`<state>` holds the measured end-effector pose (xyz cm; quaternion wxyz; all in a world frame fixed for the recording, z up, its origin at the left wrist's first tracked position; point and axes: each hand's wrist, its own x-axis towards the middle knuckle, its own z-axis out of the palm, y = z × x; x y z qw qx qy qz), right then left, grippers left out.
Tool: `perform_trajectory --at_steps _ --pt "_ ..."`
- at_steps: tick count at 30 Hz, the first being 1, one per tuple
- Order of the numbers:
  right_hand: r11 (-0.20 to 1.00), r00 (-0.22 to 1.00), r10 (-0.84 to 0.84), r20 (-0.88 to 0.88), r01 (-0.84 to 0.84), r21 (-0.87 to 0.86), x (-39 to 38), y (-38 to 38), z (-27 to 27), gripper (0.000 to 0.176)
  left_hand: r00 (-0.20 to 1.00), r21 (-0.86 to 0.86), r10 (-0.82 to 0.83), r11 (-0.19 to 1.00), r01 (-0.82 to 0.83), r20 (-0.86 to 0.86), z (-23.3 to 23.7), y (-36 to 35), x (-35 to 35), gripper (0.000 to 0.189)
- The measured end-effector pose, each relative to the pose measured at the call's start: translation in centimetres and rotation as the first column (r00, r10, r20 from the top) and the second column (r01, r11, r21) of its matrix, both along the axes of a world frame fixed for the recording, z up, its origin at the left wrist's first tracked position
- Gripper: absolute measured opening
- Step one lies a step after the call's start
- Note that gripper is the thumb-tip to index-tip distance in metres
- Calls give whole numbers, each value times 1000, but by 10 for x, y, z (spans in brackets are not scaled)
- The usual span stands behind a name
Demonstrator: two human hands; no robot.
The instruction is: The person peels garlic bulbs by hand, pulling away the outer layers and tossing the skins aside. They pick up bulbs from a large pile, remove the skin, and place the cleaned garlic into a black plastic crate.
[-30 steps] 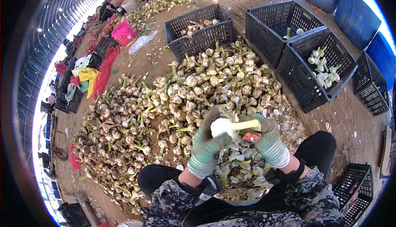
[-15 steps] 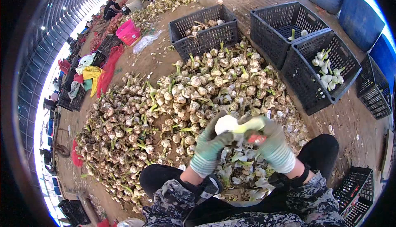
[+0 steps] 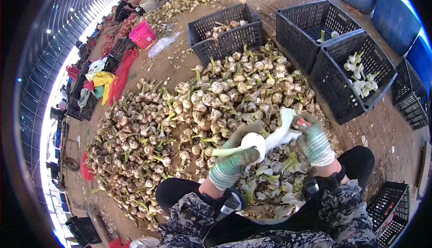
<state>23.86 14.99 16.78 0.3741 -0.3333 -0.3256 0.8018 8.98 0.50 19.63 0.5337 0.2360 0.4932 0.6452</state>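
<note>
My left hand (image 3: 238, 151), in a green-and-white striped glove with a dirty palm, is closed around a clean white garlic bulb (image 3: 253, 142). The bulb's pale green stem points left across the glove. My right hand (image 3: 313, 140), gloved alike, pinches a strip of garlic skin (image 3: 284, 128) that stretches from the bulb. Something red (image 3: 302, 122) shows at its fingers, too small to name. Below both hands lie loose peelings (image 3: 279, 176) between my knees. A heap of unpeeled, soil-stained garlic (image 3: 216, 99) spreads in front and to the left.
Black crates stand beyond the heap: one (image 3: 225, 34) with a few bulbs, another (image 3: 315, 27) behind, and a third (image 3: 360, 77) holding several white bulbs. A pink bucket (image 3: 142, 35) stands farther left, near red netting (image 3: 121, 74). Another person (image 3: 123, 8) sits in the distance.
My right hand has moved away from the bulb to the right, pulling a strip of skin. My left hand has turned the bulb, so its stem now points left.
</note>
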Motion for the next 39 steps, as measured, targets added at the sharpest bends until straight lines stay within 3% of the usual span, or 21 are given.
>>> perform_trajectory --at_steps 1,2,4,5,8,9,10,12,14,18,22,24,25,26,28,29,31,34,36,38,39 --pt "948 942 69 329 -165 272 1 4 1 15 995 -12 5 1000 -4 104 4 0 3 76" --pt "750 663 47 747 -517 412 11 4 7 21 995 -12 8 1000 -7 104 2 -1 1 76" --pt "490 580 -7 815 -709 508 10 -2 -12 29 985 -9 -10 1000 11 175 -7 -1 -4 78" --pt "761 776 218 592 -515 395 12 -6 -17 51 993 31 -46 999 43 113 -10 0 -6 78" --pt "862 889 380 254 -440 252 12 -7 -4 70 996 52 25 998 -30 84 -18 4 -6 65" --pt "689 731 498 466 -660 299 5 -9 -6 81 998 18 61 998 -61 14 -12 8 0 66" --pt "609 847 332 415 -529 591 -8 -25 -8 71 998 19 62 998 -62 12 -17 11 2 66" --pt "508 794 97 600 -558 657 -10 -45 13 53 983 -105 143 986 -131 116 -24 18 3 64" --pt "871 909 367 196 -410 270 -12 -36 -5 35 945 -111 66 993 -32 320 -16 13 3 57" --pt "915 955 289 -65 -296 -274 -12 -39 6 29 866 -137 183 982 -133 466 -24 15 11 45" --pt "810 857 258 -446 -444 -384 12 -34 4 29 741 -197 227 972 -130 632 -26 19 3 49" --pt "819 747 418 -516 -556 -141 14 -34 12 27 747 -234 280 957 -170 603 -27 17 -11 49" --pt "786 802 572 -174 -596 -165 21 -26 15 27 772 -99 217 975 -198 597 -27 16 -12 46" --pt "656 696 657 290 -717 235 21 -15 15 33 776 -101 216 976 -195 593 -26 18 -12 46" --pt "263 294 297 908 -940 219 14 -10 7 37 750 -145 289 956 -254 595 -22 25 -6 48" --pt "268 291 293 911 -939 215 13 -13 2 37 776 -84 225 972 -218 589 -21 22 -3 48" --pt "575 745 245 621 -627 525 10 -26 -6 39 881 -93 205 979 -182 427 -14 20 4 48" --pt "531 684 256 683 -690 492 -3 -28 -7 40 982 -140 171 977 -159 83 -44 17 1 51" --pt "666 740 353 573 -629 402 -4 -31 -6 37 979 -76 195 979 -189 68 -86 12 -11 53" --pt "826 868 351 352 -464 320 -5 -31 -17 33 959 -140 252 953 -269 -127 -47 17 8 54" --pt "889 870 443 219 -457 18 -9 -28 -17 27 957 -137 257 952 -274 -132 -42 18 9 42"
